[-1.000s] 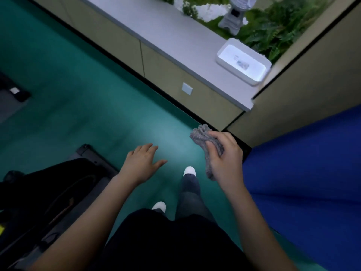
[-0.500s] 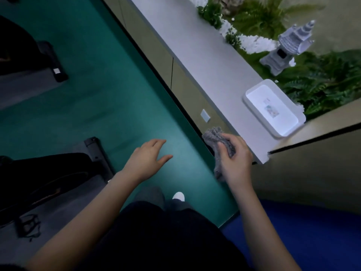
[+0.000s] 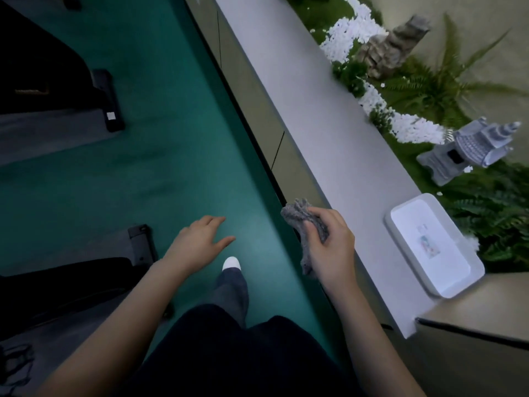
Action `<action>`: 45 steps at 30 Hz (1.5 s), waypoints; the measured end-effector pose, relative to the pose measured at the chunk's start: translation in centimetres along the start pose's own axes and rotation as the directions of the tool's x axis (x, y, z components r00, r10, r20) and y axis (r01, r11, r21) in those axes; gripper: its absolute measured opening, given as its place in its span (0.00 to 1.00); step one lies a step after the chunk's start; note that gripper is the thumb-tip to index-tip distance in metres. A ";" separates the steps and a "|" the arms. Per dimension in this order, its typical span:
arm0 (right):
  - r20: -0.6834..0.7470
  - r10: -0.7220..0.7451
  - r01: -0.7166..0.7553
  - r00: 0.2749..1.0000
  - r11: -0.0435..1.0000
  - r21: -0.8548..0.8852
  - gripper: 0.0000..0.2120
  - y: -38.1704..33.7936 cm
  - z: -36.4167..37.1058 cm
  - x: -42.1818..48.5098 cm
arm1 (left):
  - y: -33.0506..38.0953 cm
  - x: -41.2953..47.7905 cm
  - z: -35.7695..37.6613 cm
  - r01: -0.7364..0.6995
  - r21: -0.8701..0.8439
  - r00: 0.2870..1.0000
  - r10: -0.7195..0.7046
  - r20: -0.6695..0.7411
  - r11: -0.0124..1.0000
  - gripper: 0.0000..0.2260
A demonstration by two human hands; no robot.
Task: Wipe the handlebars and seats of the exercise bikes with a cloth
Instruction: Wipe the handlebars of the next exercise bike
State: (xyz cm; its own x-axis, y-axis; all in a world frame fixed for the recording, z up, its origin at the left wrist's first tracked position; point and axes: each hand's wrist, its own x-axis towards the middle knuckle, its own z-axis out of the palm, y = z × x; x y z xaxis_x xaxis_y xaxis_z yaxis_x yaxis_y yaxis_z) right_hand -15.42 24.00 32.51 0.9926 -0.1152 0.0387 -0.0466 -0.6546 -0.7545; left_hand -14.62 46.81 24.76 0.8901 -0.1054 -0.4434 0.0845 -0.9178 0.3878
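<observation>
Looks like a walk between bikes, no wiping just now. The right grip (image 3: 329,247) is clamped on the cloth (image 3: 297,213), a grey, crumpled, fuzzy wad above the green floor (image 3: 171,167). The left grip (image 3: 197,245) hangs spread and empty. Next call, I'd say: reach a handlebar or seat, none clearly in view.

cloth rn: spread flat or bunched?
Bunched. The grey cloth is crumpled in the right hand, whose fingers curl round it; a wad sticks out above and a tail hangs below.
</observation>
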 end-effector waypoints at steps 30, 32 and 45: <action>0.466 -0.443 0.395 0.766 0.896 0.203 0.08 -15.6 20.3 40.6 | -10.4 21.9 -18.0 0.548 -0.231 0.788 -0.589 -0.178 0.804 0.26; 0.475 -0.440 0.384 0.762 0.898 0.215 0.09 -16.3 21.3 44.3 | -10.5 24.2 -20.0 0.563 -0.251 0.762 -0.612 -0.210 0.787 0.25; 0.595 -0.546 0.471 0.590 0.831 0.296 0.08 -24.5 31.3 54.0 | -16.1 30.8 -27.3 0.669 -0.378 0.606 -0.764 -0.219 0.639 0.26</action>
State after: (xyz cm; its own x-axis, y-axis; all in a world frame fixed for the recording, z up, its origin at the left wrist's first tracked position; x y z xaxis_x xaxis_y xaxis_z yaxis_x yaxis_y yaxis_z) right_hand 42.83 57.20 32.55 0.6774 0.7342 0.0451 0.4624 -0.3773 -0.8024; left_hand 23.64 68.80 26.97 0.5732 0.7214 -0.3886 0.8193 -0.5125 0.2570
